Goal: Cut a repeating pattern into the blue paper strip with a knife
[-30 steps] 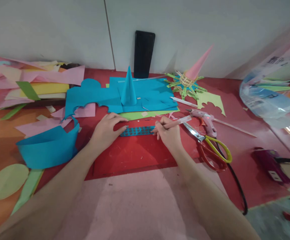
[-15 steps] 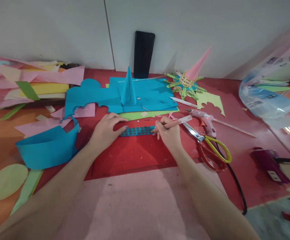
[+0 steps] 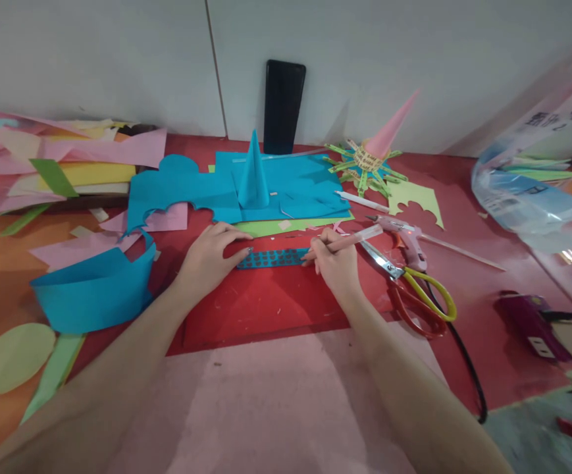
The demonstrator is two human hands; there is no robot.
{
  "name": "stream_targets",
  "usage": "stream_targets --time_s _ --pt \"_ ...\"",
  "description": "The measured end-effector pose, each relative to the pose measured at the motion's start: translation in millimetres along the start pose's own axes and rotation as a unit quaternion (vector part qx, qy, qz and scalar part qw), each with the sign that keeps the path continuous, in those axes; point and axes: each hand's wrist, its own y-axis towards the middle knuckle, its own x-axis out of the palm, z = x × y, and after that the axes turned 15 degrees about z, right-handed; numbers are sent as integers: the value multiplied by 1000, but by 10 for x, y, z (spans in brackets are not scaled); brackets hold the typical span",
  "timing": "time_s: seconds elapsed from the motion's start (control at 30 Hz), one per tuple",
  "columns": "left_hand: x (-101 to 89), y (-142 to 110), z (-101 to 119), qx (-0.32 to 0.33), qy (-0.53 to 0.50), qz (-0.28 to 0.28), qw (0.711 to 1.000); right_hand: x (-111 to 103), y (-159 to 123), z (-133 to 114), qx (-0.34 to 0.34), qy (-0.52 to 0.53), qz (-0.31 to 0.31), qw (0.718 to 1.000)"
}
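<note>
A blue paper strip [image 3: 273, 257] with rows of small dark marks lies flat on a red sheet [image 3: 260, 303]. My left hand [image 3: 210, 257] rests at the strip's left end, thumb on its edge and fingers stretched out apart from the thumb. In my right hand [image 3: 332, 260] a pale pink pen [image 3: 359, 237] is gripped, its tip at the strip's right end. Behind the strip, a blue paper cone [image 3: 255, 184] stands on blue sheets [image 3: 305, 178]. To the left sits a curved blue paper band [image 3: 95, 296].
Open scissors [image 3: 399, 273] and a pink glue gun [image 3: 407, 237] lie right of my right hand. Further back are a pink cone on a spiky green base [image 3: 367, 158] and a phone [image 3: 284, 108] against the wall. Paper scraps [image 3: 83, 158] pile up left; a power strip [image 3: 535, 326] lies right.
My right hand has shifted slightly right along the strip with the pen, and more dark marks show near that end. My left hand stays in place.
</note>
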Motion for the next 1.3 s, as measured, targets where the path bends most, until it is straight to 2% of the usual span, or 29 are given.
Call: stream_targets --time_s 1.3 --pt "0 7 10 -6 6 -6 1000 8 -6 9 -22 -21 -8 999"
